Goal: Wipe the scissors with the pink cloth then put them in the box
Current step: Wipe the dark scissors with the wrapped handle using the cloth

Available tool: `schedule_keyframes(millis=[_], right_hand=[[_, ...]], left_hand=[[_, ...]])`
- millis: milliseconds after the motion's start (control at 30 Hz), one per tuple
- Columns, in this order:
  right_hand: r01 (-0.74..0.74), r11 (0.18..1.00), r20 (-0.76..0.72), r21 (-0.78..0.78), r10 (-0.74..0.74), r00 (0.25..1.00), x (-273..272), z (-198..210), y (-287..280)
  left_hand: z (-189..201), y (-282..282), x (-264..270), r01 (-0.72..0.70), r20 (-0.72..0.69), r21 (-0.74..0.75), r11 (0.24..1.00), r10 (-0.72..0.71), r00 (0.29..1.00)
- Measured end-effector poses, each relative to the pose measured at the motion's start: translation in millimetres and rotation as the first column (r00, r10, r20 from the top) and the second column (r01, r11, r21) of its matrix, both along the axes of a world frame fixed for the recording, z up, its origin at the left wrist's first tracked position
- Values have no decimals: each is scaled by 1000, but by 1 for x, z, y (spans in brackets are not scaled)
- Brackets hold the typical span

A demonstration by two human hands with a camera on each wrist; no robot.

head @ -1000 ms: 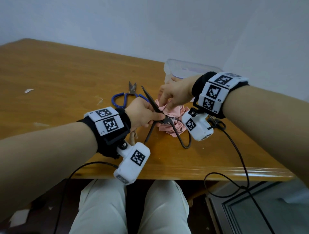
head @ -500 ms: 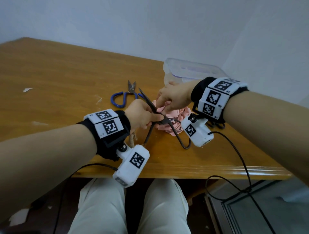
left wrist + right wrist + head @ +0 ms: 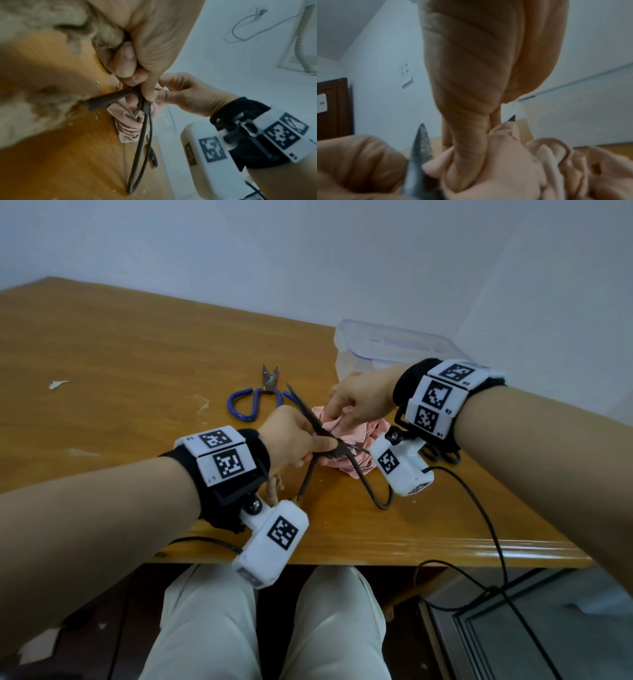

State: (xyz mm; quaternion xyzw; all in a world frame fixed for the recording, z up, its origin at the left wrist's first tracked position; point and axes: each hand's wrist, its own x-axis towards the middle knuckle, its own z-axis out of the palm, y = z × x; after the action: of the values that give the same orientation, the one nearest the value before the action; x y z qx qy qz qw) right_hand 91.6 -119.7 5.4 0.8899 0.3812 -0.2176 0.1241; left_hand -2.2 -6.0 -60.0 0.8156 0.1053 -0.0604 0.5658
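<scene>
Left hand [image 3: 294, 436] gripped the dark scissors [image 3: 329, 446] near the pivot, fingers [image 3: 126, 59] curled tight round the metal. Blades were spread, one tip pointing up and away from the pink cloth [image 3: 346, 440], the handle loops hanging down toward the worktop [image 3: 137, 364] edge. Long axis ran roughly from the near edge up toward the far side. Right hand [image 3: 359, 402] pinched a fold of the cloth, which lay bunched on the worktop touching the scissors on their right. Right hand was the nearer one to the box [image 3: 387, 347], which stood just behind the cloth, lid off. Blue-handled scissors [image 3: 255, 398] lay left of the cloth, untouched. Wiping looked under way; the next stroke likely needed the cloth drawn along the blade.
</scene>
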Motion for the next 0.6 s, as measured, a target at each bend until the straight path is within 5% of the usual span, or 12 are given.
schedule_keyframes(millis=[600], right_hand=[[81,995,2,56,-81,997,3,4,-4]], left_hand=[[-3,0,-4,-8,-6,-25,1000,8,1000]])
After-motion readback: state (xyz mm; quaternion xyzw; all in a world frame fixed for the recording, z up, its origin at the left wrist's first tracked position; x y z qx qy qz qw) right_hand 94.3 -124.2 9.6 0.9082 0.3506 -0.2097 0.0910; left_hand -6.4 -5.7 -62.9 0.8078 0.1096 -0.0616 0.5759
